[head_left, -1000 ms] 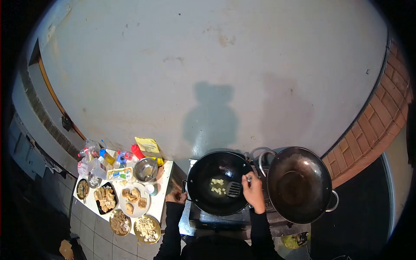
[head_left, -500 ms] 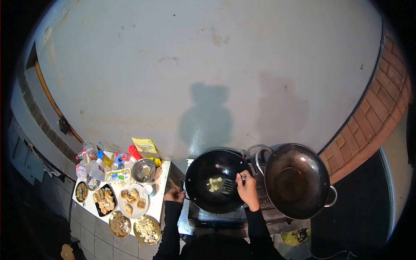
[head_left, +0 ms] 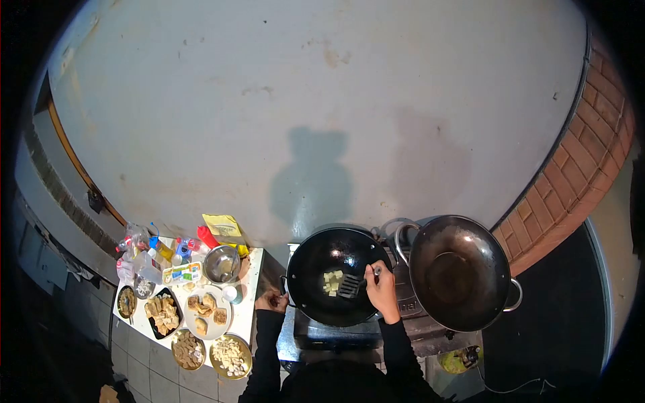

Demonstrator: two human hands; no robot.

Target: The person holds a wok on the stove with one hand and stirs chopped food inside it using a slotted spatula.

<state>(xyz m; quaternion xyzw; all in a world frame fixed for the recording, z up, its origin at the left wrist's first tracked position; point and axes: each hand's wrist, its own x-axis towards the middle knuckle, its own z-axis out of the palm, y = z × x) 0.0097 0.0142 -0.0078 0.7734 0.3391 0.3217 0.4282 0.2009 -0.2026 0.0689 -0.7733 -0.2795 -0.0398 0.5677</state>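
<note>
A black wok (head_left: 316, 269) sits on the stove with several pale cubes (head_left: 332, 282) in it. My right hand (head_left: 382, 289) grips the handle of a slotted spatula (head_left: 349, 286), whose head rests in the wok just right of the cubes. At the wok's left side, my left hand (head_left: 271, 301) is closed by the side handle (head_left: 284, 285); its fingers are small and dark, and their exact hold is hard to make out.
Right of the wok is a larger, worn wok (head_left: 459, 273). The white table (head_left: 246, 274) at left carries a plate of browned pieces (head_left: 218, 329), a black tray (head_left: 176, 302), a metal bowl (head_left: 222, 264), bowls of chopped food and bottles. A wall (head_left: 322, 87) stands behind.
The spatula has moved left in the wok, and the scattered cubes are now gathered closer together. My right hand has shifted slightly left. The view has shifted a little.
</note>
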